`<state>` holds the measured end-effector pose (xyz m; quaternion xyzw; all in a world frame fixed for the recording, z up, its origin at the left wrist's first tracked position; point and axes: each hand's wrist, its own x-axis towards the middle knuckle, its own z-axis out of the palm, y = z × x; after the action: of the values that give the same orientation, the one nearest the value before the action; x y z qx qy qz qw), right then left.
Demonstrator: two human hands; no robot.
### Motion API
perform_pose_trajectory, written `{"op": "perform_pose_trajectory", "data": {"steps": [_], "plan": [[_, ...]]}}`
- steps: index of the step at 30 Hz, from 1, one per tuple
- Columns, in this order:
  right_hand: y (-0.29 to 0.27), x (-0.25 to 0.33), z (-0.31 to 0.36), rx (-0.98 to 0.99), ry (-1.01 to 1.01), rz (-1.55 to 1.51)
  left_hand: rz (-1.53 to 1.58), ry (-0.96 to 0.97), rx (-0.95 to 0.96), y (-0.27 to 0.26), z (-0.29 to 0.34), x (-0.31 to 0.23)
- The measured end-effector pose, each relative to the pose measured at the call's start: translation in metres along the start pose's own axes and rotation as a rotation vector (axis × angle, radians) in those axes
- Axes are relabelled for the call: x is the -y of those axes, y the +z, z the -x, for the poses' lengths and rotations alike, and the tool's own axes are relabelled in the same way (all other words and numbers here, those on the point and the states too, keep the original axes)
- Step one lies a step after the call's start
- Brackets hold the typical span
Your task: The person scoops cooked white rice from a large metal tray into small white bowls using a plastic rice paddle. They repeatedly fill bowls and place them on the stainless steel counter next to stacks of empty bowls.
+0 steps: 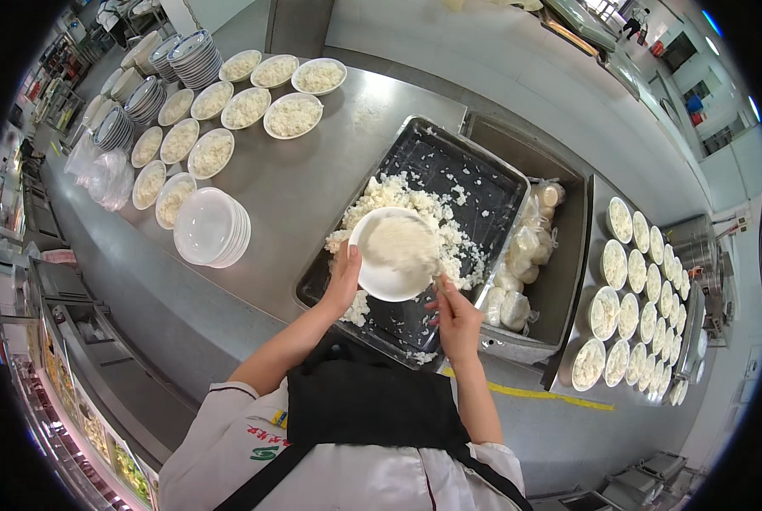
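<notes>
My left hand (342,283) grips the left rim of a white bowl (387,284), its thumb over the edge. The bowl is held above a black tray (423,152) and has rice in it, smeared by motion. At the bowl's right edge my right hand (456,317) is closed around a short handle, which looks like that of a rice scoop; the scoop's head is blurred among the rice. Loose cooked rice (402,194) lies heaped in the tray behind and beside the bowl, with scattered grains over the tray's bottom.
Left of the tray stands a stack of white bowls (206,226). Filled bowls (292,115) fill the table's far left, near stacked plates (195,60) and a plastic bag (108,179). On the right, a metal bin (560,281) holds bagged items (517,272); beyond it are rows of filled bowls (604,313).
</notes>
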<state>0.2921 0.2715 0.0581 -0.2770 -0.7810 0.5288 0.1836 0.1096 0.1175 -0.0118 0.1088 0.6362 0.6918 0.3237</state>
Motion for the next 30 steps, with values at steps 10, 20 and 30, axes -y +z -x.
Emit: {"op": "perform_pose_trajectory", "data": {"steps": [10, 20, 30], "plan": [[-0.035, 0.075, 0.017, 0.094, -0.377, 0.497, 0.322, -0.138, 0.145, -0.006, 0.008, -0.015], [-0.034, 0.092, 0.001, 0.385, -0.249, 0.594, 0.348, -0.053, 0.128, -0.020, 0.022, 0.011], [-0.015, 0.092, 0.004, 0.554, -0.402, 0.719, 0.334, -0.049, 0.037, -0.049, 0.041, 0.022]]}}
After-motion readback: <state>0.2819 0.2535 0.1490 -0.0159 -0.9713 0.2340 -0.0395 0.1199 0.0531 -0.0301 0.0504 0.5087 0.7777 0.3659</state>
